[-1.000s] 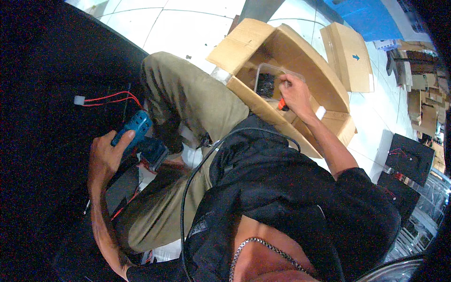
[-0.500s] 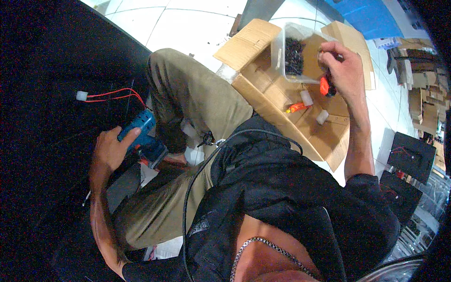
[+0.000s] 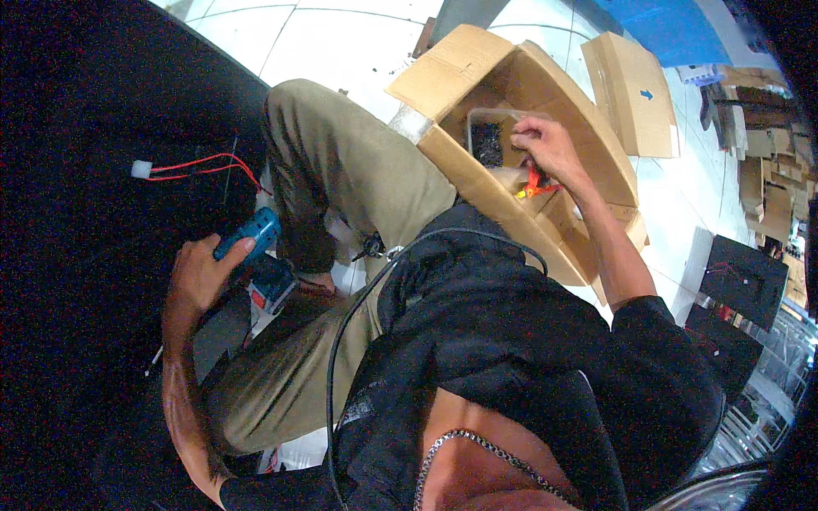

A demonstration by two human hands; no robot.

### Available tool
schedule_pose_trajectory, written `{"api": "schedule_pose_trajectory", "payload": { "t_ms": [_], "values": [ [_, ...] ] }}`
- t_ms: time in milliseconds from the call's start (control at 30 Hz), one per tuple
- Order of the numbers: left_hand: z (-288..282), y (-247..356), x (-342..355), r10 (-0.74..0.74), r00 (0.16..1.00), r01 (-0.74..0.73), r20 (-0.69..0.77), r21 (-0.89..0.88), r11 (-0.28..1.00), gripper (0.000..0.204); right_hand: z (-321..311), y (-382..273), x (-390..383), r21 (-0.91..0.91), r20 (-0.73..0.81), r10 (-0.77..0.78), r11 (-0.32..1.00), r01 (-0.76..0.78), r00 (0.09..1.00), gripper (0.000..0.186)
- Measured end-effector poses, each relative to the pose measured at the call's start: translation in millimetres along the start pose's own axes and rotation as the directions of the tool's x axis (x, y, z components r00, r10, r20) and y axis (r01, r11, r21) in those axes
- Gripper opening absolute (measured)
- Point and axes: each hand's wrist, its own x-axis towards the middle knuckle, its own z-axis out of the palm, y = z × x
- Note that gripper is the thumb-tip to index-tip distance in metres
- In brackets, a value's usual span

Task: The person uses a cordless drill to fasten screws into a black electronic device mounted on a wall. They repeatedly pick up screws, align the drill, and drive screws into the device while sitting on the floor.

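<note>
My left hand [image 3: 203,271] is wrapped round a blue cordless drill [image 3: 256,232], near my bent leg at the left. A darker base on the tool shows below the grip. Inside an open cardboard box [image 3: 490,183], my right hand [image 3: 545,143] has its fingers closed at the rim of a clear plastic container [image 3: 474,128]. Small dark pieces [image 3: 487,145] fill part of that container; they are too fine to name. Right under this hand is a red-orange and dark object [image 3: 534,177], partly hidden. A yellow-tipped orange item overlaps it in view.
A large black panel [image 3: 94,255] spans the left side, with a red wire pair ending in a white connector [image 3: 141,169]. A black cable [image 3: 335,400] runs across my body. Black panels [image 3: 743,281] and stacked cardboard [image 3: 771,170] stand at the right. Pale floor tiles [image 3: 341,43] lie beyond.
My right hand has moved left and down into the cardboard box, and the clear container has gone lower with it. The box's far flap has shifted. My left hand still holds the drill.
</note>
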Motion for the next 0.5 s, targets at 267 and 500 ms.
{"api": "schedule_pose_trajectory", "payload": {
  "t_ms": [267,500],
  "values": [
    [-14,11,-17,-0.061,0.996,0.061,0.065,-0.002,0.998,0.08,-46,92,-12,-0.38,-0.133,-0.069,0.925,0.014,0.989,0.023],
    [-8,5,-14,0.0,0.998,0.003,0.065,-0.037,0.999,0.082,14,120,-47,-0.704,0.123,-0.152,0.683,0.194,0.981,0.022]
  ]
}}
